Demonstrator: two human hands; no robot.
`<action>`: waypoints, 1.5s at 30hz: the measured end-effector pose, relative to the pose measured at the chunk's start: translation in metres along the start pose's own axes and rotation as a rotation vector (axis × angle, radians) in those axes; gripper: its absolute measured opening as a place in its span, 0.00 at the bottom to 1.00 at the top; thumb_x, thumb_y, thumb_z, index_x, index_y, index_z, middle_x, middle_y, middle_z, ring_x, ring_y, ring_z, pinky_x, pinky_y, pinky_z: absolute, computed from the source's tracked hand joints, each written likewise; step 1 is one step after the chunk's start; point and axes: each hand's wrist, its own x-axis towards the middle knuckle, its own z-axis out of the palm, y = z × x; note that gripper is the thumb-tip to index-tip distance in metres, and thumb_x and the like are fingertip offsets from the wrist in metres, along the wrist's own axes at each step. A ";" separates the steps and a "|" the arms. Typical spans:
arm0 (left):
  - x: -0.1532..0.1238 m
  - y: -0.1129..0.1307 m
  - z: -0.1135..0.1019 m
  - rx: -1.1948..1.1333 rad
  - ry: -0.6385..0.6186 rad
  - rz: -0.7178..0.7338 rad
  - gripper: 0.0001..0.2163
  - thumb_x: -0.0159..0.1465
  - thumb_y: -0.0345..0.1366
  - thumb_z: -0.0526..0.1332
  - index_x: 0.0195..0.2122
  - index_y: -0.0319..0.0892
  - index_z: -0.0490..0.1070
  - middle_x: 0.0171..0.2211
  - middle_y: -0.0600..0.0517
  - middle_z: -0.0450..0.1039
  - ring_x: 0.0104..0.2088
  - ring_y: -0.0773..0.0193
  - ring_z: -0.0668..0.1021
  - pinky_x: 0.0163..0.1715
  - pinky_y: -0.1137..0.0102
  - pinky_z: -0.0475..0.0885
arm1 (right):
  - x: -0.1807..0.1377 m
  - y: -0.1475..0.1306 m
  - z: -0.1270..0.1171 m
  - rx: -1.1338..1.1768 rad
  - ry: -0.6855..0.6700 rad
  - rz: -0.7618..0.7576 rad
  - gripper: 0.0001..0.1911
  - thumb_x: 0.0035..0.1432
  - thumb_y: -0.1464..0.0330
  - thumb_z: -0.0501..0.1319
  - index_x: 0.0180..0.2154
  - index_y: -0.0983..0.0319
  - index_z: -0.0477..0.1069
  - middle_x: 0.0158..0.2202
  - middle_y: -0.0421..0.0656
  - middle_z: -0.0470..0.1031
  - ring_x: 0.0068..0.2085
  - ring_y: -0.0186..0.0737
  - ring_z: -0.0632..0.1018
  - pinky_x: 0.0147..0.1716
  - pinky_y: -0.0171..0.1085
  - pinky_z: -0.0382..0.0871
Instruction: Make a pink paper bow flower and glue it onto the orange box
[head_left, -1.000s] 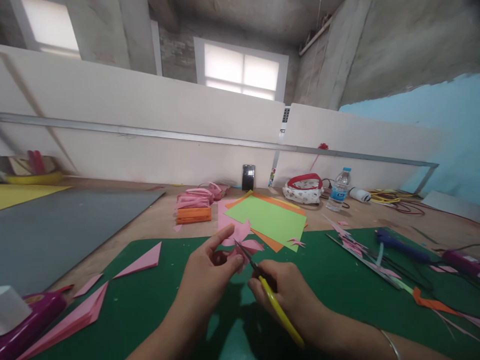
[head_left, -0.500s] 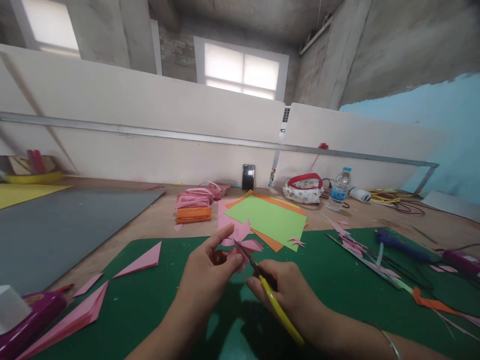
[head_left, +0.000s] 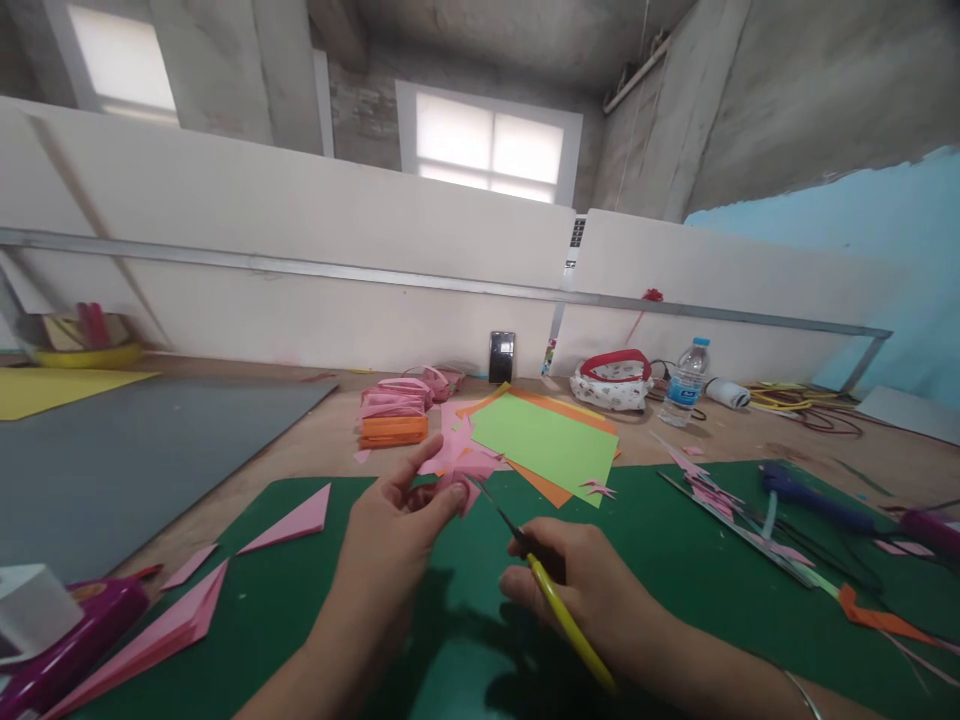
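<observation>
Between the thumb and fingers of my left hand (head_left: 397, 530) is a pink paper flower (head_left: 465, 462) with pointed petals, held above the green mat (head_left: 300, 590). My right hand (head_left: 581, 575) is closed around scissors (head_left: 559, 610) with yellow handles and dark blades. The blade tips reach to the flower's right lower edge; whether they touch it I cannot tell. Folded pink paper pieces (head_left: 289, 520) lie on the mat left of my left hand. Beyond the flower lies a light green paper sheet (head_left: 547, 440) on orange sheets.
Bundles of pink paper (head_left: 394, 398) and orange paper (head_left: 394, 431) lie behind my left hand. A phone (head_left: 502, 357), a white pouch (head_left: 611, 380) and a water bottle (head_left: 684, 382) stand along the back. At right are a blue glue gun (head_left: 814, 500) and paper scraps; a purple tool (head_left: 97, 640) sits at left.
My left hand has shifted left with the flower, which has turned. The scissor blades, earlier over the flower's middle, now point at its edge. The whole view has shifted slightly.
</observation>
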 end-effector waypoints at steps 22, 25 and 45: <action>-0.004 -0.008 0.006 -0.068 0.022 -0.027 0.32 0.50 0.35 0.68 0.57 0.44 0.62 0.30 0.54 0.75 0.31 0.67 0.73 0.38 0.69 0.66 | -0.001 -0.006 0.003 -0.055 0.032 0.025 0.13 0.52 0.58 0.60 0.28 0.61 0.65 0.22 0.34 0.64 0.24 0.30 0.59 0.23 0.31 0.52; -0.003 -0.010 0.006 -0.130 0.021 -0.049 0.30 0.50 0.34 0.68 0.55 0.44 0.64 0.34 0.52 0.76 0.34 0.66 0.73 0.42 0.66 0.66 | -0.002 -0.006 0.005 -0.068 0.042 0.026 0.12 0.52 0.58 0.60 0.28 0.61 0.65 0.22 0.34 0.64 0.24 0.31 0.60 0.23 0.31 0.52; -0.004 -0.014 0.009 -0.178 -0.002 -0.084 0.29 0.51 0.35 0.67 0.55 0.43 0.64 0.31 0.53 0.76 0.35 0.65 0.72 0.43 0.67 0.64 | -0.001 -0.004 0.007 -0.119 0.059 0.004 0.13 0.55 0.57 0.57 0.30 0.61 0.68 0.24 0.38 0.69 0.25 0.32 0.62 0.25 0.31 0.54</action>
